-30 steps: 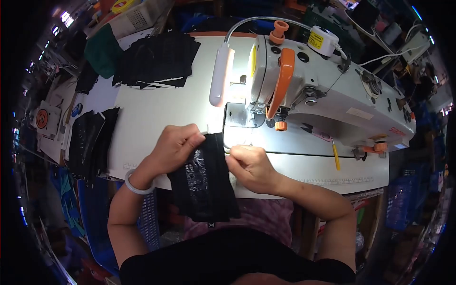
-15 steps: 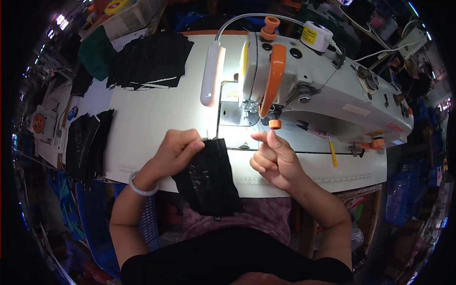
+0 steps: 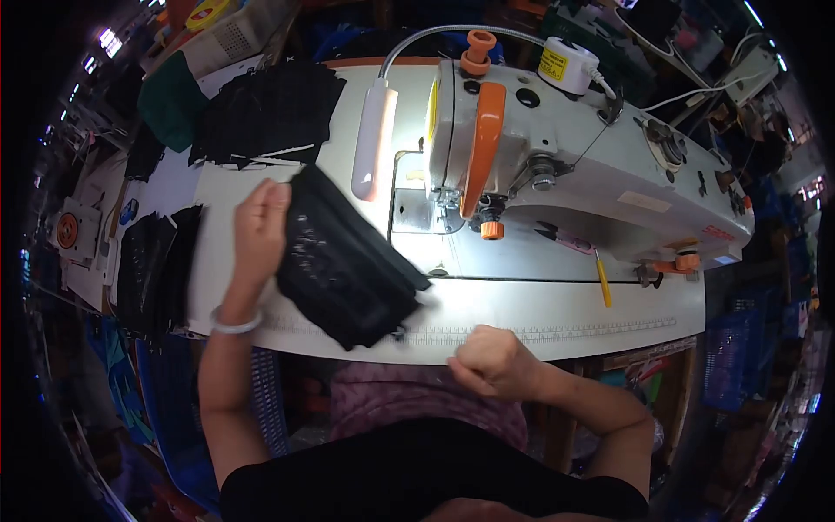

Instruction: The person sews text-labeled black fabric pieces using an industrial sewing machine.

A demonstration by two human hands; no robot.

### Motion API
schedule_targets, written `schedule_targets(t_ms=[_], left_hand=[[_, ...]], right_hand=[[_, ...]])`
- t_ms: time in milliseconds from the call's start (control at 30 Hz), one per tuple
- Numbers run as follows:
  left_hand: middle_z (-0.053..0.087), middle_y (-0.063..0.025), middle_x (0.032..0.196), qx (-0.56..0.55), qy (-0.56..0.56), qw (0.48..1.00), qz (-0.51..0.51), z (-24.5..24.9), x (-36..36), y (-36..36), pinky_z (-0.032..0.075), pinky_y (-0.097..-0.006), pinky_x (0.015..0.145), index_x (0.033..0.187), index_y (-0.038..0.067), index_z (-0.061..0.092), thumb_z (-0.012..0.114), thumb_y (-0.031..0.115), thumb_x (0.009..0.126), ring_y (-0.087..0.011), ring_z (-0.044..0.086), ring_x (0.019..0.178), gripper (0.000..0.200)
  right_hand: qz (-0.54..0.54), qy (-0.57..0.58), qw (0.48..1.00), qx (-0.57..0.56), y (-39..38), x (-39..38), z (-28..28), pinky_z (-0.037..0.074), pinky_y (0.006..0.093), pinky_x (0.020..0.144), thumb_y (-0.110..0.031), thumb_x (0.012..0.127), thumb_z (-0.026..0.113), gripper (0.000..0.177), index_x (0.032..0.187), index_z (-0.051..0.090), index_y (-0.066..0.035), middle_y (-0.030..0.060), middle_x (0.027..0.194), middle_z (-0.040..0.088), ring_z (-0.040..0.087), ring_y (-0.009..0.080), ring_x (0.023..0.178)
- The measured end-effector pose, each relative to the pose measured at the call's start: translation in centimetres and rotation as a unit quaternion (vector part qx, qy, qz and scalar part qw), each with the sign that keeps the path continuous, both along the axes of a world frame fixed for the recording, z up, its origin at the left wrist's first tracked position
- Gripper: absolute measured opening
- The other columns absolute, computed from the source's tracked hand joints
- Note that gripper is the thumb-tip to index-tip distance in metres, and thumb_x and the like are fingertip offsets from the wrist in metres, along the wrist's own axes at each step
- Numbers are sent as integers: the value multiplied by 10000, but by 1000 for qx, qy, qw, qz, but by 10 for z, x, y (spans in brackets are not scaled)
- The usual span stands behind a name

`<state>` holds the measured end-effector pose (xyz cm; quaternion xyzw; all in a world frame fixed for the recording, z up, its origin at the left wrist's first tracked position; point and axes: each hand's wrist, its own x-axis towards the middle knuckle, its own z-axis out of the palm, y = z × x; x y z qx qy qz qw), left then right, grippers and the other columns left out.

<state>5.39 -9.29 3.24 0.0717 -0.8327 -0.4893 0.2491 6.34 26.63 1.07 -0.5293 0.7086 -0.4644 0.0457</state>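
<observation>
White tabletop [image 3: 557, 304] fills the middle of a crowded workroom, with a ruler scale [image 3: 557, 333] printed along its front edge. On its right side stands a pale sewing machine [image 3: 591, 165] with an orange lever [image 3: 484, 148], and a lit lamp [image 3: 374, 143] on a bendable neck shines down beside the needle end. Under the machine's arm lie pink-handled snips [image 3: 574, 243] and, just beside them, a yellow-handled tool [image 3: 603, 283].

The left hand [image 3: 261, 230], with a pale bracelet [image 3: 235, 327] at the wrist, has its fingers closed on the upper left edge of a black fabric piece [image 3: 344, 261]. That piece slants down to the right above the tabletop, left of the machine and apart from it — its lower corner is blurred, and I cannot tell whether it touches the surface. Glossy patches show on its face.

The right hand [image 3: 494, 361] is at the front edge, well apart from the fabric, its fingers curled into a fist — whether anything small is tucked inside cannot be seen.

Farther back on the left lies a stack of black pieces [image 3: 265, 113] beside a green cloth [image 3: 170, 104]; a second black pile [image 3: 152, 270] sits nearer, at the left end.
</observation>
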Motion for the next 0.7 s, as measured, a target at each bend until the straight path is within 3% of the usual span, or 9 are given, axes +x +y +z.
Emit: schedule_targets(t_ms=[33, 100, 167, 300, 400, 533, 633, 700], left_hand=[[435, -114, 597, -2, 2, 1000, -3, 5, -3, 0, 373, -352, 513, 766, -18, 550, 616, 171, 992, -169, 422, 507, 302], [428, -113, 600, -73, -84, 984, -141, 8, 9, 7, 375, -352, 520, 764, -19, 549, 620, 179, 993, -152, 419, 513, 312], [427, -119, 595, -90, -140, 954, -248, 7, 15, 24, 374, -346, 525, 748, -12, 537, 629, 199, 994, -149, 418, 511, 337], [390, -86, 588, -75, -190, 903, -379, 9, 3, 70, 347, -336, 525, 712, 3, 459, 640, 220, 1000, -153, 403, 529, 404], [401, -97, 576, -89, -166, 891, -414, 4, -3, 88, 349, -355, 521, 721, 6, 474, 641, 223, 1002, -195, 417, 510, 392], [414, -110, 562, -123, -134, 889, -421, 1, -7, 95, 355, -377, 517, 735, 11, 489, 636, 232, 1006, -240, 426, 491, 379], [416, -112, 558, -133, -129, 892, -412, -10, -12, 92, 360, -381, 518, 741, 13, 493, 622, 242, 1016, -242, 427, 488, 380], [412, -109, 560, -135, -137, 896, -401, -16, -15, 87, 364, -378, 521, 745, 14, 494, 598, 253, 1032, -222, 427, 491, 389]], right_hand=[[-60, -54, 996, 40, 10, -6, 3, 422, 364, 529, -101, 956, 626, 318, 679, 506, -3, 128, 610, 505, 521, 275, 528], [-171, -172, 962, 127, 23, -8, 8, 432, 345, 558, -108, 964, 628, 308, 696, 519, 1, 112, 615, 519, 514, 222, 542], [-252, -279, 921, 102, 12, -26, 16, 449, 309, 609, -145, 966, 659, 248, 781, 599, 9, 81, 649, 567, 517, 144, 598], [-237, -286, 928, 19, -15, -43, 3, 464, 288, 642, -185, 964, 681, 205, 897, 664, 8, 70, 721, 625, 545, 116, 651], [-177, -314, 932, -36, -29, -50, 4, 475, 302, 644, -195, 960, 689, 208, 963, 676, 13, 79, 762, 631, 572, 135, 668], [-122, -363, 923, 33, -31, -61, -4, 478, 246, 733, -163, 1009, 638, 170, 987, 655, 4, 2, 866, 637, 564, 62, 776], [-217, -190, 955, 71, -25, -65, 4, 476, 254, 731, -166, 1005, 649, 178, 1029, 648, 10, 3, 864, 631, 563, 58, 786], [-226, -201, 948, 100, -18, -74, 13, 475, 260, 724, -164, 1000, 652, 178, 1014, 646, 13, 8, 847, 625, 559, 59, 777]])
